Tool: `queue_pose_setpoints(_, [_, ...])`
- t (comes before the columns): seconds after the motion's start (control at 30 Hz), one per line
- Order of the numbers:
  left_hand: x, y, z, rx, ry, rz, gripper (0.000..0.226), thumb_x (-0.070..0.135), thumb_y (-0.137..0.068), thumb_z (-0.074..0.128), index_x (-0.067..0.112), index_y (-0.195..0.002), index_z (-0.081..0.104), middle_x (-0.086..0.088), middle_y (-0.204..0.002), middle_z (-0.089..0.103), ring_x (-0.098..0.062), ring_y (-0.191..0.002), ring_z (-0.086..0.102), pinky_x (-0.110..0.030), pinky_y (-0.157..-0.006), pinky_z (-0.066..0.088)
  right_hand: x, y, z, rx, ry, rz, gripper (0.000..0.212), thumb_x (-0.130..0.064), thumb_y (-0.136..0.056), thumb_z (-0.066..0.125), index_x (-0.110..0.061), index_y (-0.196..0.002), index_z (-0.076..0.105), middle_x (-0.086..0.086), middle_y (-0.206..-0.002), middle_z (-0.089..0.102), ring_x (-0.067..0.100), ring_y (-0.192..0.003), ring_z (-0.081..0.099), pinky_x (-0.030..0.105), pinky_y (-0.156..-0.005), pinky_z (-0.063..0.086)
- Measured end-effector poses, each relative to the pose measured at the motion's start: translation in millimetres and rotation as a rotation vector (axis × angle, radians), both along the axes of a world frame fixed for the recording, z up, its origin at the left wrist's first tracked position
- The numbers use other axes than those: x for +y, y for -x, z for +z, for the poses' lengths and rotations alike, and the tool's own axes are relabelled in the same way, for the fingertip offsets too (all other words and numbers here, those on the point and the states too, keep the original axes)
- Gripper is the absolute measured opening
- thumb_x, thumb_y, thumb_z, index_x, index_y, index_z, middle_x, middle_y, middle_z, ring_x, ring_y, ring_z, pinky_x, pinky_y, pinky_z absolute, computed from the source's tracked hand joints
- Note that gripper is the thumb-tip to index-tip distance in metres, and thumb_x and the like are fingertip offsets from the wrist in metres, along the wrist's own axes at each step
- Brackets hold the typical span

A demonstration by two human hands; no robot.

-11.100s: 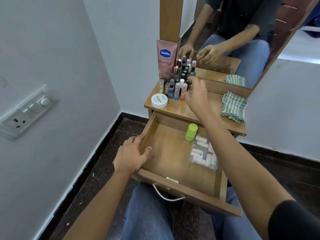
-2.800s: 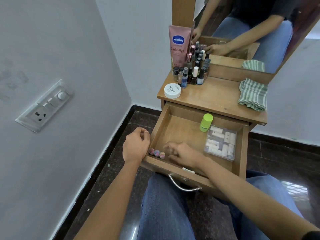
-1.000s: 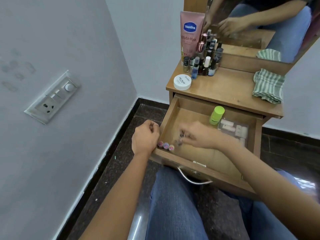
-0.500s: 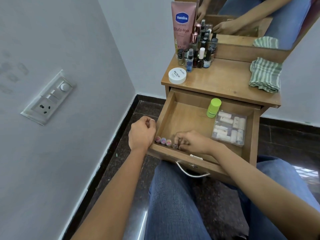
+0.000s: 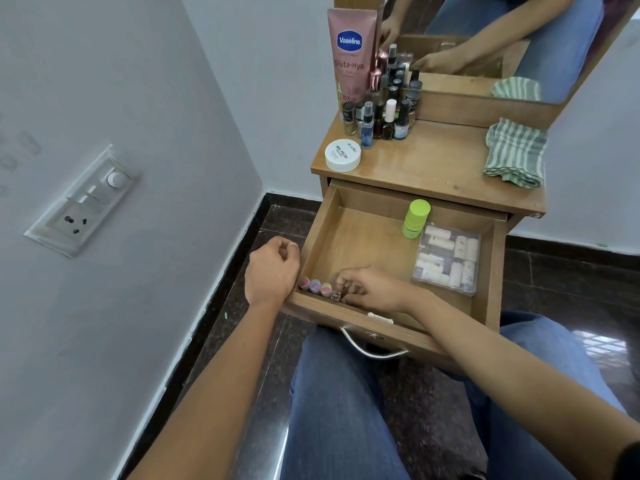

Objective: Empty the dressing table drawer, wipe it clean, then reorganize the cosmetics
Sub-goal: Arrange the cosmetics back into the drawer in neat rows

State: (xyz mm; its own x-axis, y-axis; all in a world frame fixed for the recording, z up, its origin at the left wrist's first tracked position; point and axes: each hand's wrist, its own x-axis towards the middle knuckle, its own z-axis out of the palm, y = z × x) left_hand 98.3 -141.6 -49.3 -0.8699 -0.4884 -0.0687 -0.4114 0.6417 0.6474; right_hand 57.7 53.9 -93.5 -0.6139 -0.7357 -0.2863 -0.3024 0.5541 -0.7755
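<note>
The wooden drawer (image 5: 323, 216) of the dressing table is pulled out over my lap. Three small bottles with pink and purple caps (image 5: 315, 286) stand in a row against its front wall, at the left corner. My right hand (image 5: 372, 287) is inside the drawer with its fingers curled, pinching a fourth small bottle (image 5: 335, 295) at the end of that row. My left hand (image 5: 273, 271) is a loose fist just outside the drawer's left wall and holds nothing I can see. Several more small bottles (image 5: 384, 114) stand on the tabletop (image 5: 433, 161).
A green tube (image 5: 415, 218) and a clear box of small tubes (image 5: 446, 261) sit in the drawer's right half. On top are a pink Vaseline tube (image 5: 351, 53), a white jar (image 5: 343, 155) and a folded striped cloth (image 5: 514, 152). A switchboard (image 5: 83, 199) is on the left wall.
My right hand came down from the middle of the drawer to the front wall and brought a fourth bottle beside the three. My left hand stayed at the corner.
</note>
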Motion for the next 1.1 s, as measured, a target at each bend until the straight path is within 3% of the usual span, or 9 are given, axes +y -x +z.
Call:
queue_pose_setpoints(0.1, [0.2, 0.4, -1.4, 0.0, 0.001, 0.0, 0.018, 0.033, -0.092, 0.049, 0.028, -0.085, 0.064, 0.009, -0.071, 0.063, -0.012, -0.067, 0.061, -0.029, -0.061, 0.05, 6.3, 3.4, 6.1, 0.061, 0.015, -0.034, 0.012, -0.008, -0.089, 0.062, -0.011, -0.101, 0.062, -0.004, -0.086, 0.062, -0.002, -0.074, 0.056, 0.006, -0.068, 0.043])
queue_pose_setpoints(0.17, [1.4, 0.6, -1.0, 0.001, -0.001, 0.001, 0.018, 0.034, -0.093, 0.049, 0.028, -0.086, 0.065, 0.01, -0.072, 0.064, -0.011, -0.067, 0.061, -0.031, -0.063, 0.053, 13.1, 7.8, 10.9, 0.161, 0.066, -0.092, 0.008, -0.013, -0.089, 0.063, -0.014, -0.097, 0.064, -0.005, -0.089, 0.064, -0.001, -0.078, 0.057, 0.012, -0.072, 0.046])
queue_pose_setpoints(0.23, [1.8, 0.5, -0.2, -0.002, 0.001, -0.001, 0.018, 0.034, -0.093, 0.05, 0.028, -0.086, 0.065, 0.01, -0.072, 0.064, -0.011, -0.068, 0.061, -0.031, -0.064, 0.053, 18.8, 13.0, 16.6, 0.342, 0.13, -0.217, 0.005, -0.02, -0.089, 0.063, -0.019, -0.094, 0.064, -0.006, -0.09, 0.064, 0.003, -0.081, 0.058, 0.023, -0.076, 0.051])
queue_pose_setpoints(0.3, [2.3, 1.2, 1.1, 0.001, 0.0, -0.008, 0.018, 0.033, -0.094, 0.05, 0.027, -0.087, 0.065, 0.01, -0.073, 0.064, -0.01, -0.068, 0.061, -0.03, -0.064, 0.052, 21.5, 22.3, 29.8, 0.505, 0.258, -0.412, 0.008, -0.019, -0.089, 0.063, -0.017, -0.097, 0.064, -0.005, -0.093, 0.063, 0.006, -0.083, 0.058, 0.023, -0.076, 0.049])
queue_pose_setpoints(0.43, [5.1, 0.5, 2.8, -0.008, -0.01, -0.02, 0.018, 0.033, -0.094, 0.049, 0.026, -0.087, 0.064, 0.01, -0.073, 0.064, -0.01, -0.067, 0.061, -0.028, -0.06, 0.047, 20.5, 67.7, 75.0, 0.657, 0.4, -0.74, 0.024, -0.011, -0.091, 0.058, -0.011, -0.115, 0.057, 0.002, -0.1, 0.058, 0.013, -0.082, 0.056, 0.026, -0.073, 0.052])
queue_pose_setpoints(0.57, [3.8, -2.6, 4.4, -0.022, -0.016, -0.009, 0.019, 0.033, -0.093, 0.049, 0.026, -0.086, 0.065, 0.008, -0.071, 0.064, -0.01, -0.066, 0.061, -0.028, -0.058, 0.046, 11.3, 126.0, 110.1, 0.833, 0.262, -0.682, 0.051, -0.003, -0.087, 0.053, -0.015, -0.136, 0.047, 0.007, -0.116, 0.048, 0.013, -0.095, 0.049, 0.02, -0.082, 0.042])
queue_pose_setpoints(0.73, [3.7, -0.4, 6.5, -0.019, -0.016, 0.003, 0.018, 0.034, -0.093, 0.049, 0.027, -0.086, 0.064, 0.008, -0.071, 0.064, -0.01, -0.067, 0.06, -0.029, -0.06, 0.048, -2.6, 165.0, 121.4, 0.816, 0.084, -0.616, 0.051, 0.003, -0.091, 0.046, -0.014, -0.139, 0.045, 0.015, -0.124, 0.045, 0.03, -0.114, 0.042, 0.033, -0.094, 0.04])
queue_pose_setpoints(0.97, [1.4, 1.1, 5.6, -0.012, -0.009, -0.001, 0.019, 0.035, -0.094, 0.049, 0.027, -0.087, 0.064, 0.009, -0.073, 0.065, -0.011, -0.069, 0.062, -0.033, -0.067, 0.053, -2.3, 172.0, 120.7, 0.743, 0.13, -0.627, 0.017, -0.004, -0.091, 0.046, -0.011, -0.103, 0.055, 0.01, -0.1, 0.058, 0.024, -0.088, 0.052, 0.038, -0.077, 0.045])
queue_pose_setpoints(1.1, [1.3, 0.9, 4.8, -0.008, -0.007, 0.0, 0.019, 0.035, -0.094, 0.049, 0.026, -0.087, 0.065, 0.009, -0.074, 0.065, -0.012, -0.07, 0.062, -0.035, -0.068, 0.055, 7.1, 163.0, 120.4, 0.661, 0.163, -0.695, 0.013, -0.002, -0.092, 0.045, -0.009, -0.101, 0.053, 0.012, -0.092, 0.062, 0.023, -0.08, 0.055, 0.032, -0.067, 0.043])
